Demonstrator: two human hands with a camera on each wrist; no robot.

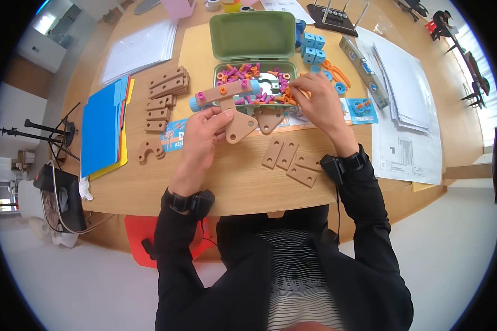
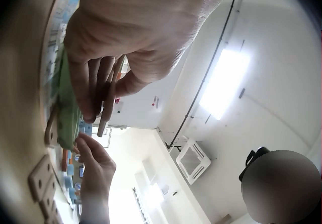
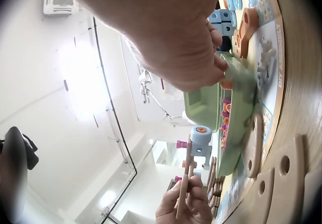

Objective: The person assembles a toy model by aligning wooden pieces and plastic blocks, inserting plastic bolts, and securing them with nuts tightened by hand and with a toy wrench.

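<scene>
Left hand (image 1: 200,134) pinches tan plate (image 1: 241,128); orange pieces (image 1: 285,99) lie at the fingertips of the right hand (image 1: 320,102), grasp unclear

Folders (image 1: 102,127) left of the box (image 1: 253,36), papers (image 1: 406,102) right, loose plates (image 1: 286,156) before it.

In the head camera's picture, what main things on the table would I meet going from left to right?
Blue folder → brown holed pieces → open green box → light-blue blocks → spirit level.
</scene>
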